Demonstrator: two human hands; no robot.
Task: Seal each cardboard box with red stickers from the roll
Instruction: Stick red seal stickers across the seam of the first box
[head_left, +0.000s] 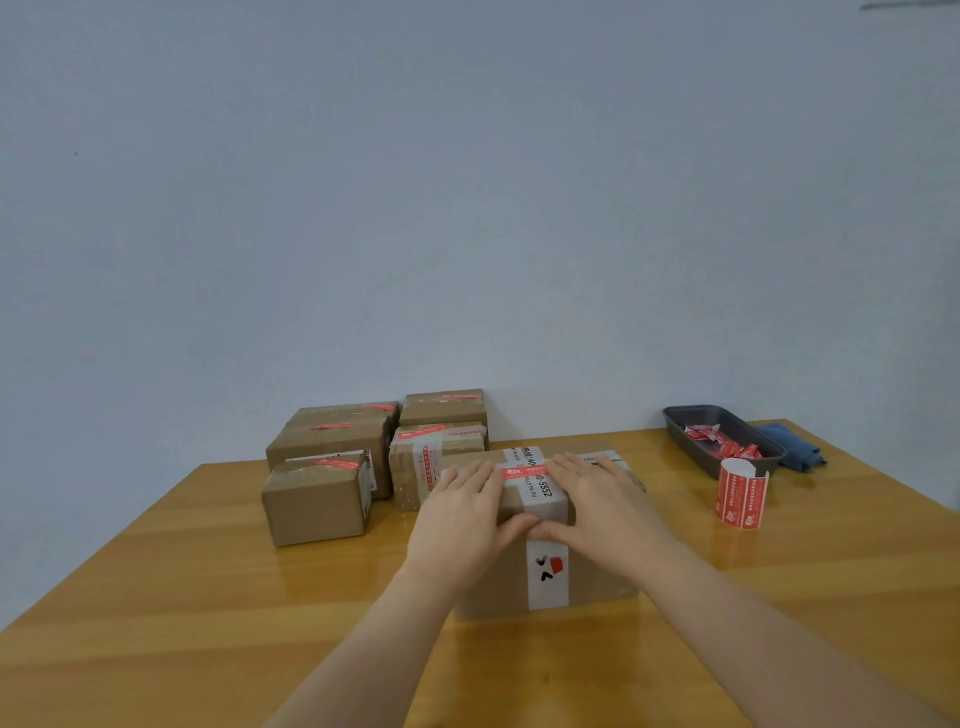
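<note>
A brown cardboard box (592, 577) with a white printed tape band stands in front of me on the wooden table. A red sticker (522, 472) lies across its top. My left hand (462, 512) and my right hand (597, 499) rest flat on the box top, fingers straight, one on each side of the sticker, thumbs meeting at the near top edge. The roll of red stickers (740, 493) stands upright to the right of the box, apart from both hands.
Several smaller cardboard boxes (332, 483) bearing red stickers are stacked at the back left against the wall. A dark tray (685, 431) holding crumpled red sticker scraps sits at the back right, with a blue cloth (795, 449) beside it. The table edge (883, 478) runs diagonally on the right.
</note>
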